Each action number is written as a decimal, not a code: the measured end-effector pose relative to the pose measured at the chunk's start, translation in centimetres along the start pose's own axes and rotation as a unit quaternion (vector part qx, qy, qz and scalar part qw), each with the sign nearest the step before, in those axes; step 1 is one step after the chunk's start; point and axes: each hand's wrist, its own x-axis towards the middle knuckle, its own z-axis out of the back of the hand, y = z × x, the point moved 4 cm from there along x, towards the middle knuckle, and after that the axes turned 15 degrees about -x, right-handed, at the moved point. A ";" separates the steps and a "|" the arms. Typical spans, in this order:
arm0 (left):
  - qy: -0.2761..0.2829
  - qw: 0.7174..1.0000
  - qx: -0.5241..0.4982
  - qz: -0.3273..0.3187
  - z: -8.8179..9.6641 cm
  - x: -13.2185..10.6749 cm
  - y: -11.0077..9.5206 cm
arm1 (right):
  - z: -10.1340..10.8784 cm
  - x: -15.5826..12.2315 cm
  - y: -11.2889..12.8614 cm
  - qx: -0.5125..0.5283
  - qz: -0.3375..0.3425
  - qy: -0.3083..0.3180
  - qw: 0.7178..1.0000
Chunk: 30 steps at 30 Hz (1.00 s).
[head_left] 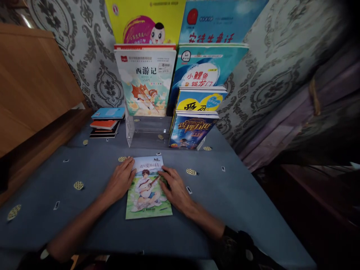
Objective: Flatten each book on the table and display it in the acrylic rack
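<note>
A thin paperback book (147, 191) lies on the cloth-covered table, its cover showing a seated figure with a guitar-like instrument. My left hand (121, 178) grips its upper left edge, fingers close together and the thumb by the border. On the right side, my right hand (174, 185) holds the opposite edge, with fingertips resting on the cover. The book sits between both hands, cover up, with its bottom edge toward me. What the fingers do under the edges is hidden.
Behind the book stands a clear tiered rack (146, 138) with several upright books, including a white-covered book (146, 82) and a dark blue book (191, 131). A small book stack (104, 123) lies to its left. A wooden panel (33, 82) borders the left, a curtain (281, 108) the right.
</note>
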 end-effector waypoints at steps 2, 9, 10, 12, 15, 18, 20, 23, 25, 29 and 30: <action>0.009 1.000 0.012 -0.005 0.0 0.3 -0.3 | 0.0 0.0 -0.1 0.000 -0.001 0.001 1.000; 0.012 0.998 0.028 -0.046 -0.2 0.9 -1.1 | -0.2 -0.1 -0.2 0.008 -0.005 -0.008 1.000; 0.013 0.998 0.029 -0.052 -0.3 1.0 -1.2 | -0.2 -0.1 -0.3 0.009 -0.005 -0.007 1.000; 0.016 0.998 0.032 -0.057 -0.6 1.2 -1.5 | -0.2 -0.1 -0.3 0.010 -0.005 -0.008 1.000; 0.023 0.998 0.030 -0.059 -1.1 1.7 -1.9 | -0.2 -0.1 -0.3 0.011 -0.005 -0.011 1.000; 0.035 0.997 0.018 -0.067 -1.8 2.1 -2.5 | -0.2 -0.1 -0.3 0.009 -0.004 -0.013 1.000; 0.043 0.996 0.011 -0.074 -2.3 2.5 -2.9 | -0.2 -0.1 -0.3 0.009 -0.003 -0.014 1.000; 0.057 0.994 0.000 -0.090 -2.9 3.0 -3.6 | -0.2 -0.1 -0.2 0.013 -0.005 -0.016 1.000; 0.063 0.992 -0.003 -0.107 -3.3 3.3 -4.1 | -0.1 -0.1 -0.2 0.013 -0.008 -0.016 1.000; 0.068 0.988 0.006 -0.136 -4.2 4.0 -4.9 | -0.1 -0.1 -0.2 0.015 -0.005 -0.017 1.000; 0.070 0.987 0.008 -0.142 -4.4 4.2 -5.1 | -0.1 -0.1 -0.2 0.015 -0.004 -0.019 1.000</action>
